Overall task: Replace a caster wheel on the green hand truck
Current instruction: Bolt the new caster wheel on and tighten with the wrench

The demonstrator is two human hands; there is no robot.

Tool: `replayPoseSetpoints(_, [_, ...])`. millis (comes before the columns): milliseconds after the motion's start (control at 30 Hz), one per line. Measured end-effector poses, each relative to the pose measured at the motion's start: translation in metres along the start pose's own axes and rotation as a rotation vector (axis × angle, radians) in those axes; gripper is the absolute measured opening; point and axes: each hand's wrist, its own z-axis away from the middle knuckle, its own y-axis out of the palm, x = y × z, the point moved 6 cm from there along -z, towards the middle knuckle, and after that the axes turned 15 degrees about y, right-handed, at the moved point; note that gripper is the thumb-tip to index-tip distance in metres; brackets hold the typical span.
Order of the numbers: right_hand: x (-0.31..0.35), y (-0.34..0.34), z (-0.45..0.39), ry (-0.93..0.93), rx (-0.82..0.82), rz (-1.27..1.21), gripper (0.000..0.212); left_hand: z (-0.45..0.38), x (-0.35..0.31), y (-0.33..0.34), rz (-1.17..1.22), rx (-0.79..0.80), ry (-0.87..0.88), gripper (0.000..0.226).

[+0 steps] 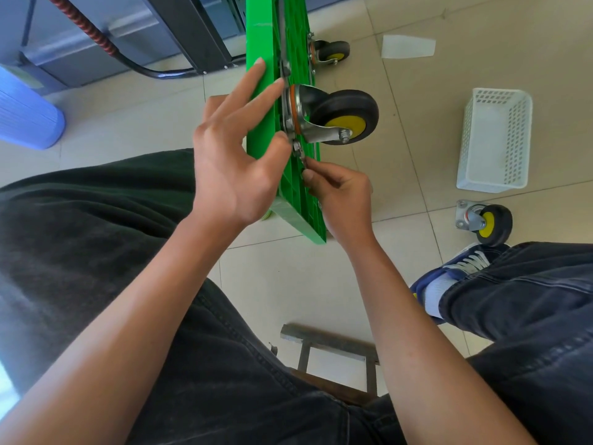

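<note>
Green hand truck stands on edge on the floor. A caster wheel sits against its underside, steadied by the left hand's spread fingers. The right hand pinches a small metal fastener or tool; fastening seems unfinished. Another caster lies apart.

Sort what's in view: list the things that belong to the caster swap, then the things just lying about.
Part of the job:
- green hand truck, tipped on its edge
- mounted caster wheel
- small wrench at the caster plate
- left hand, bracing the deck
- right hand, pinching the wrench
- loose caster wheel on the floor

Lying about:
- white perforated basket
- clear plastic bag
- blue bin
- metal stool
</note>
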Motion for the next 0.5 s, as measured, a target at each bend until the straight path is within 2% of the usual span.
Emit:
replayPoseSetpoints(233, [0.011, 0.0, 0.009, -0.014, -0.043, 0.136, 0.022, 0.0, 0.0, 0.0, 0.004, -0.002, -0.004, 0.055])
replayPoseSetpoints(400, [0.035, 0.002, 0.015, -0.021, -0.049, 0.361, 0.013, 0.0, -0.001, 0.0, 0.008, 0.005, -0.012, 0.056])
replayPoseSetpoints(500, [0.054, 0.005, 0.018, -0.012, -0.051, 0.543, 0.022, 0.001, 0.0, -0.001, 0.008, 0.006, -0.017, 0.056])
